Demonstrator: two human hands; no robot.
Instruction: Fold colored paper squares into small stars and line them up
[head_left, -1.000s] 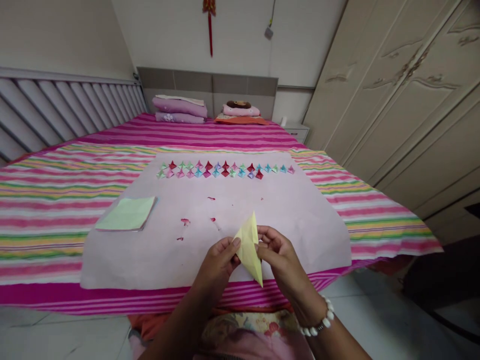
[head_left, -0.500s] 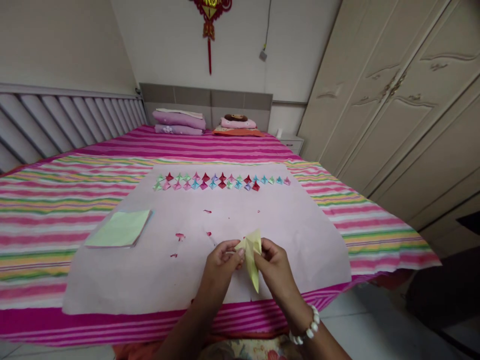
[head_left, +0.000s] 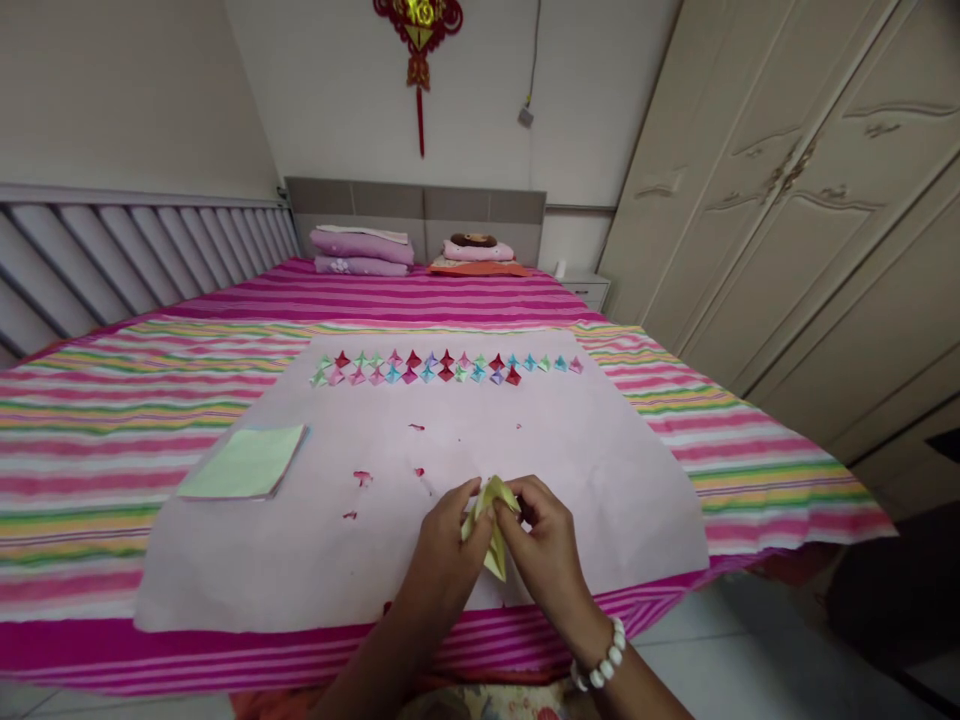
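Observation:
A folded piece of pale yellow paper (head_left: 491, 522) is pinched between both hands above the near edge of a large pink sheet (head_left: 600, 470) spread on the bed. My left hand (head_left: 448, 550) grips the paper's left side with closed fingers. My right hand (head_left: 546, 550), with a white bead bracelet on its wrist, pinches the right side. The paper's lower point sticks out below the fingers.
A row of several small folded paper shapes (head_left: 442, 367) in red, pink, green and blue lies across the far part of the sheet. A stack of pale green square papers (head_left: 244, 463) lies left. Small red scraps (head_left: 362, 478) dot the middle. Pillows (head_left: 364, 246) and a wardrobe (head_left: 810, 200) beyond.
The yellow paper has been folded smaller and lowered towards the sheet. Both hands have closed in tighter round it. The view has tilted up a little.

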